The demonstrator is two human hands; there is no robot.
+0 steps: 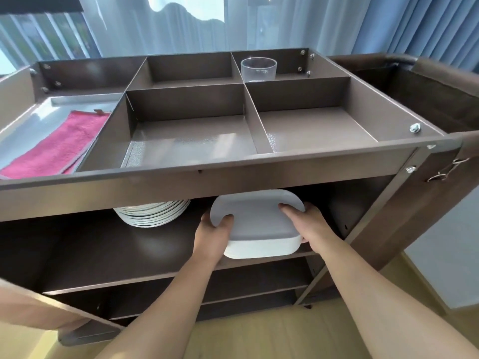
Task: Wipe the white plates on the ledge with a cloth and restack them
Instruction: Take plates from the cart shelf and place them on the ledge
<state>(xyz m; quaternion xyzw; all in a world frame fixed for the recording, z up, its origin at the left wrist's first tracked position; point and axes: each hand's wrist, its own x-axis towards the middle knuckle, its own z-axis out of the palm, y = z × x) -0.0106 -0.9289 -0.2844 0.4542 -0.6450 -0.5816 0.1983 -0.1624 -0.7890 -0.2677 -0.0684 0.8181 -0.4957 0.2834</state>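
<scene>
The left hand and right hand grip opposite sides of one stack of rounded-square white plates. It lies face up at the front edge of the cart shelf; how many plates it holds is unclear. To its left is one stack of round plates, partly hidden by the rail. Farther back are one pink cloth and one glass.

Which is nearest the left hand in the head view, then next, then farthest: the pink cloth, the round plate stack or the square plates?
1. square plates, gripped by the left hand
2. round plate stack, left on the same shelf
3. pink cloth, on the top tray, far left
</scene>
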